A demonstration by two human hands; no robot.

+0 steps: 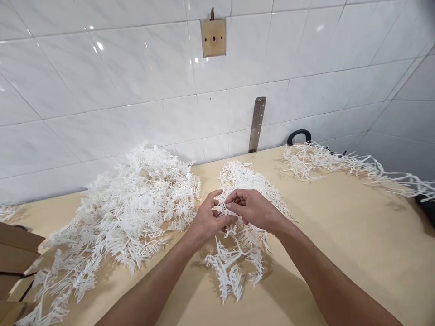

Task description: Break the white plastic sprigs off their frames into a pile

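My left hand (212, 216) and my right hand (249, 208) meet at the middle of the table, fingers bent round a white branching strand (231, 267). Its feathery ends hang down toward me below my hands. Thumb and fingers of my right hand pinch the strand's upper part; my left hand holds it from the left side. Just behind my hands lies a small heap of white strands (243, 176). A much larger white heap (136, 203) spreads over the table on the left.
Thin bare white strands (316, 163) lie at the back right, beside a black curved handle (299, 136). A metal strip (257, 124) leans on the tiled wall. Cardboard boxes (18, 253) stand at the left edge of the tan table (356, 235).
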